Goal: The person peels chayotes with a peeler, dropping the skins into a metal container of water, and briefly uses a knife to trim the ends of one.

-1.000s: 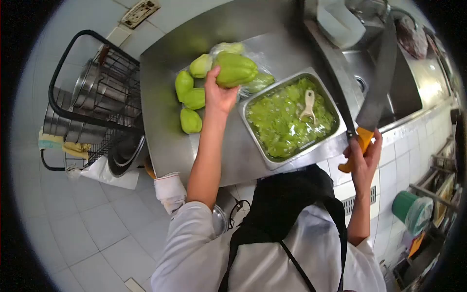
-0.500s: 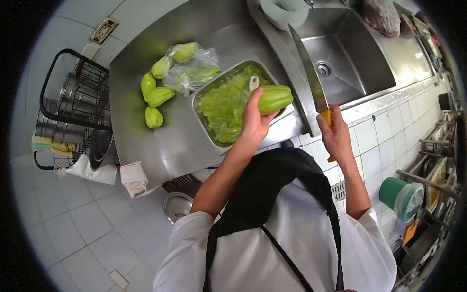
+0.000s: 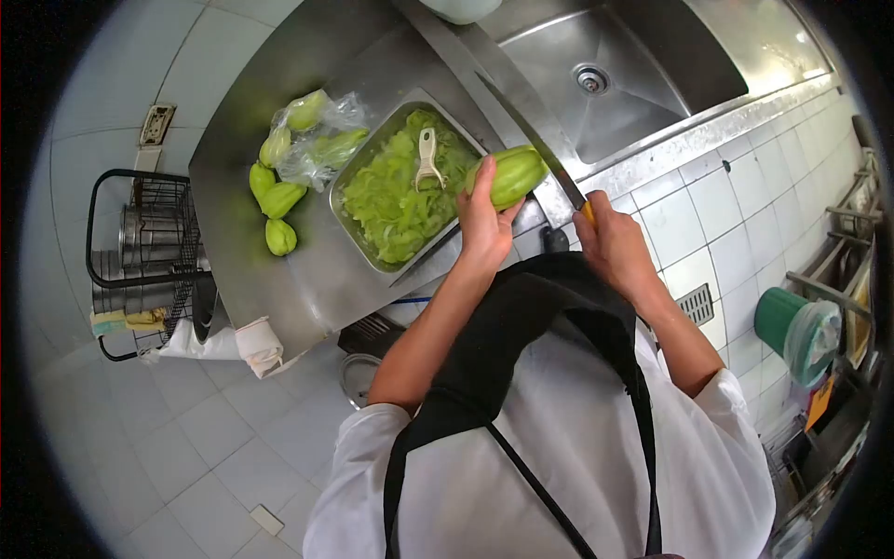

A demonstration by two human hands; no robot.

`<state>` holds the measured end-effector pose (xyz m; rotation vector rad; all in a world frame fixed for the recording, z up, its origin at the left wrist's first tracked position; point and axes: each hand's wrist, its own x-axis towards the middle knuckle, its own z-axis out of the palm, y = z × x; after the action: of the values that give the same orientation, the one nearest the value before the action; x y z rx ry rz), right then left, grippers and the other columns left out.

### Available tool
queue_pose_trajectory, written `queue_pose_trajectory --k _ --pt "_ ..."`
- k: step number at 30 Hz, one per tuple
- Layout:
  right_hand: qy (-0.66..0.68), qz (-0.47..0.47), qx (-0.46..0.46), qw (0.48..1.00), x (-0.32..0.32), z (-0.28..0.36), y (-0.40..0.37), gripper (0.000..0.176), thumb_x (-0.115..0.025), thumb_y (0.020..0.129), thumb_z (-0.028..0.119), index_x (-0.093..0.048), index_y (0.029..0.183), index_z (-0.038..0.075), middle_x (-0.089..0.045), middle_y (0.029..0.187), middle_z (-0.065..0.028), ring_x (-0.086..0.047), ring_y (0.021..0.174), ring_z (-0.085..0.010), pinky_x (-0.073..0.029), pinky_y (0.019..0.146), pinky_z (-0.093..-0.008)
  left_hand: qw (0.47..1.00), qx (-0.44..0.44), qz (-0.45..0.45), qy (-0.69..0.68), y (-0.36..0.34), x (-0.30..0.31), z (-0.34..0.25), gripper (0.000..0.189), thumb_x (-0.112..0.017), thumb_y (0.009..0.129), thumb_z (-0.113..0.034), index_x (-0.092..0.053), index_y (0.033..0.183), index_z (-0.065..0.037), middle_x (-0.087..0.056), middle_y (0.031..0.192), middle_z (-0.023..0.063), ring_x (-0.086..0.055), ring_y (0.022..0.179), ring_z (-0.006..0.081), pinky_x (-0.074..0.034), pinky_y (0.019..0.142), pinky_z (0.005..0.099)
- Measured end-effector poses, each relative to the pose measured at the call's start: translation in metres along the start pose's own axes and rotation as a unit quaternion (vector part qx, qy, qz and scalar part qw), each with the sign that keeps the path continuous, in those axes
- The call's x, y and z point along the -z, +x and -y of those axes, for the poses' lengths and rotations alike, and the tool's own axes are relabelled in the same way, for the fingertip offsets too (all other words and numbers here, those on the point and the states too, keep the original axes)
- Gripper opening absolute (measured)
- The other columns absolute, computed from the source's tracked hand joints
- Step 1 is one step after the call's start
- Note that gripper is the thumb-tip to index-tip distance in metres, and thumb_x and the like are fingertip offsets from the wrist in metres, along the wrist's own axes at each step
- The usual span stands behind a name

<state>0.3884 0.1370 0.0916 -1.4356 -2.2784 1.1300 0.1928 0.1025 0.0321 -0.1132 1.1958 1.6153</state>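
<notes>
My left hand (image 3: 486,216) grips a pale green chayote (image 3: 517,177) over the right edge of a metal tray (image 3: 346,222). Green peelings (image 3: 396,200) fill much of this tray, and a white peeler (image 3: 427,160) lies on them. Wrapped round the orange handle of a long knife (image 3: 535,133) is my right hand (image 3: 615,238). The blade points up and to the left, close beside the chayote's right end. Left of the tray, several more chayotes (image 3: 282,199) lie on the steel counter (image 3: 326,279), some in or under a clear plastic bag (image 3: 303,168).
A steel sink (image 3: 633,84) is at the upper right, with part of a pale bowl (image 3: 461,7) at the top edge. A black wire rack (image 3: 140,277) with metal pots stands at the left. A green bucket (image 3: 778,321) is at the right.
The knife has moved left, its blade now next to the chayote in my left hand. The view has shifted, so the counter items sit further left and the peeler shows more fully.
</notes>
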Motion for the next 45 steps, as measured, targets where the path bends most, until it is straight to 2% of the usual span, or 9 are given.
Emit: queue_pose_trajectory --k 2,5,8,11,24,29,32,41,45 --pt "-0.005 0.009 -0.007 1.0 0.0 -0.001 0.0 0.019 -0.055 0.094 0.017 -0.044 0.097 0.002 -0.061 0.068 -0.0273 -0.061 0.068 -0.0482 -0.048 0.064 -0.0551 0.999 0.009 0.028 0.033 -0.009 0.001 -0.003 0.048 -0.068 0.09 -0.034 -0.05 0.127 -0.009 -0.057 0.122 0.009 -0.055 0.116 0.0251 -0.045 0.099 0.0493" --pt "-0.015 0.024 -0.004 1.0 0.003 0.0 -0.001 0.018 -0.055 0.094 0.017 -0.044 0.097 0.002 -0.061 0.069 -0.0271 -0.061 0.068 -0.0481 -0.048 0.064 -0.0549 0.993 -0.016 0.021 0.115 -0.022 -0.003 0.0 0.053 -0.072 0.088 -0.026 -0.045 0.13 -0.007 -0.055 0.124 0.0104 -0.056 0.116 0.0251 -0.049 0.095 0.048" --pt "-0.046 0.036 0.004 0.998 0.01 0.006 -0.003 0.018 -0.054 0.094 0.016 -0.044 0.097 0.002 -0.062 0.072 -0.027 -0.061 0.068 -0.0476 -0.049 0.064 -0.0547 0.995 -0.032 0.011 0.094 -0.024 -0.003 0.003 0.058 -0.077 0.083 -0.017 -0.039 0.126 -0.006 -0.055 0.119 0.0102 -0.06 0.106 0.0243 -0.053 0.086 0.0436" --pt "-0.067 0.054 -0.001 0.996 0.015 0.008 -0.007 0.018 -0.053 0.094 0.017 -0.044 0.097 0.001 -0.062 0.074 -0.0268 -0.062 0.067 -0.0471 -0.05 0.063 -0.0545 0.996 -0.018 -0.007 0.086 -0.021 -0.001 0.004 0.06 -0.077 0.083 -0.016 -0.037 0.126 -0.007 -0.055 0.118 0.0102 -0.06 0.105 0.0243 -0.053 0.085 0.0436" --pt "-0.126 0.079 -0.003 0.989 0.022 0.007 -0.016 0.018 -0.05 0.096 0.019 -0.045 0.101 0.003 -0.063 0.078 -0.0222 -0.064 0.067 -0.0435 -0.053 0.062 -0.0514 0.997 -0.008 -0.008 0.081 -0.018 0.0 0.005 0.062 -0.076 0.083 -0.013 -0.034 0.129 -0.007 -0.052 0.122 0.0118 -0.059 0.105 0.0259 -0.054 0.084 0.0442" --pt "-0.153 0.108 -0.001 0.982 0.02 0.006 -0.012 0.012 -0.047 0.095 0.014 -0.044 0.098 0.003 -0.062 0.074 -0.0224 -0.064 0.066 -0.0425 -0.053 0.06 -0.0507 0.997 -0.012 -0.02 0.077 -0.018 0.0 0.007 0.063 -0.075 0.083 -0.012 -0.034 0.13 -0.006 -0.053 0.121 0.0118 -0.059 0.106 0.0265 -0.054 0.084 0.0459" --pt "-0.155 0.106 0.006 0.982 0.014 0.004 -0.012 0.01 -0.047 0.093 0.011 -0.043 0.096 0.002 -0.061 0.072 -0.0226 -0.063 0.065 -0.0424 -0.052 0.058 -0.0511 0.994 -0.022 -0.022 0.1 -0.02 -0.003 0.008 0.045 -0.07 0.087 -0.015 -0.044 0.123 -0.009 -0.057 0.117 0.0092 -0.06 0.104 0.0237 -0.054 0.086 0.0454" --pt "-0.149 0.126 0.023 0.98 0.001 -0.001 0.009 0.011 -0.047 0.092 0.011 -0.042 0.095 0.002 -0.063 0.068 -0.0227 -0.064 0.063 -0.0433 -0.051 0.058 -0.0534 0.996 -0.021 -0.021 0.088 -0.019 0.006 0.011 0.051 -0.071 0.085 -0.012 -0.04 0.126 -0.009 -0.057 0.118 0.0102 -0.06 0.105 0.0264 -0.053 0.088 0.0492" --pt "-0.133 0.12 0.049 0.983 -0.009 0.001 0.033 0.011 -0.047 0.092 0.011 -0.042 0.096 0.002 -0.063 0.068 -0.0235 -0.064 0.065 -0.0441 -0.051 0.059 -0.0541 0.997 -0.025 -0.015 0.078 -0.018 0.007 0.013 0.058 -0.073 0.083 -0.01 -0.037 0.128 -0.008 -0.056 0.118 0.0109 -0.06 0.105 0.0269 -0.054 0.084 0.0471"
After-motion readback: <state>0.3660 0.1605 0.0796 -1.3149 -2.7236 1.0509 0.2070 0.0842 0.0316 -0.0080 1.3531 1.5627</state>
